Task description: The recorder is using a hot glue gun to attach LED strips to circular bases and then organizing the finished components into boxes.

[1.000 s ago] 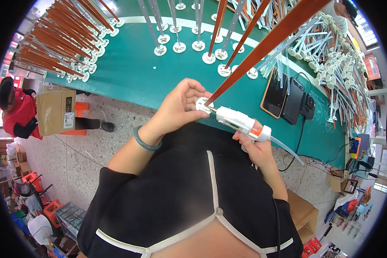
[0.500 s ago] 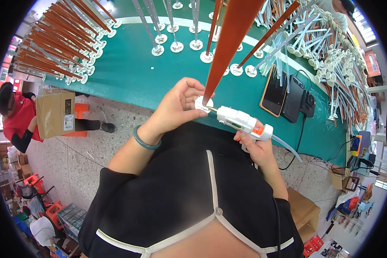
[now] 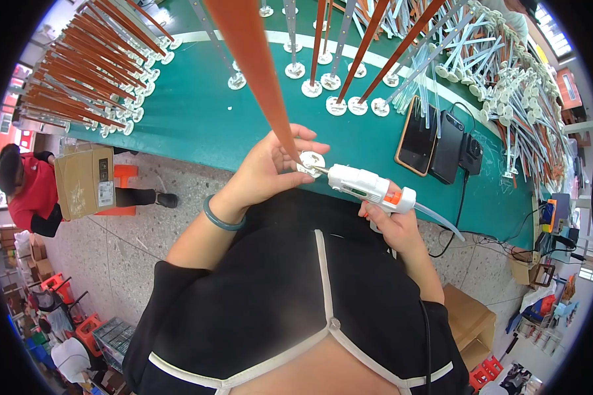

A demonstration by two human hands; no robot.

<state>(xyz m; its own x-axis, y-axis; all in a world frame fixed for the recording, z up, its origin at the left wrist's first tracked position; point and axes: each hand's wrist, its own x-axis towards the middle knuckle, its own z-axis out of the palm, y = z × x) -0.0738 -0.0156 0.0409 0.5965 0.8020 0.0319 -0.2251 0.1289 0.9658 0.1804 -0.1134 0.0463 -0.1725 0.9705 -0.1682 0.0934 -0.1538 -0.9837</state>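
My left hand point(image 3: 268, 163) curls round a white round base point(image 3: 313, 160) at the near edge of the green table, thumb on the near side and fingers on the far side. A long brown strip point(image 3: 260, 69) rises from this base, its upper end tilted left and close to the camera. Gripped in my right hand point(image 3: 396, 229) is a white glue gun point(image 3: 359, 182) with orange parts and a translucent glue stick point(image 3: 439, 220) at its back. The gun's metal nozzle reaches the base beside the strip's foot. Whether fresh glue is there is too small to tell.
Brown and grey strips on white bases stand behind my hands point(image 3: 336, 105) and in a dense group at the left point(image 3: 99, 72). More lie heaped at the right point(image 3: 507, 112). A phone point(image 3: 418, 137) and black devices lie nearer. A person in red carries a carton point(image 3: 85, 181).
The brown strip's upper end has swung left, and its base has turned with it. The glue gun has shifted slightly left, its nozzle still at the base.
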